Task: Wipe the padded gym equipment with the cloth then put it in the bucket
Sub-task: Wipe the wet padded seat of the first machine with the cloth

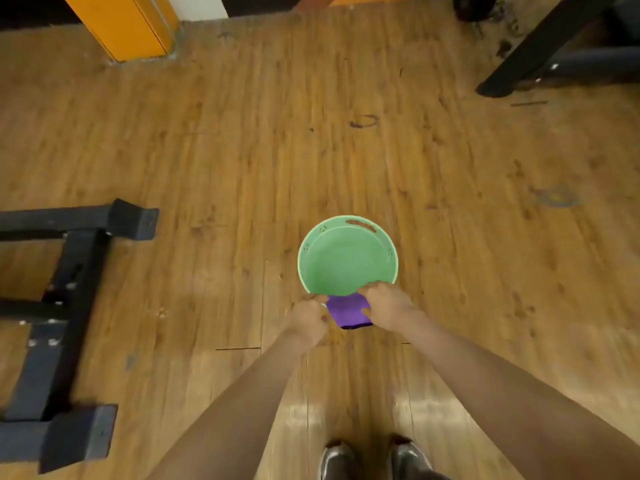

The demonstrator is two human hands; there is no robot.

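Both hands, left (309, 318) and right (388, 306), fingers pinching purple cloth (347, 310) at near rim of green bucket (346, 261) on floor; carry past rim, then release both together so cloth drops inside

The bucket (347, 261) mouth lies open above; a black equipment frame (59, 306) stands well left.

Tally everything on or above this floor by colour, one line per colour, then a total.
Green: 1, round green plastic bucket
Purple: 1, folded purple cloth, pinched by the left hand and right hand at the bucket's near rim
Black: 2, black metal equipment frames
Orange: 1, orange panel
Dark: 2, shoes
Total: 7
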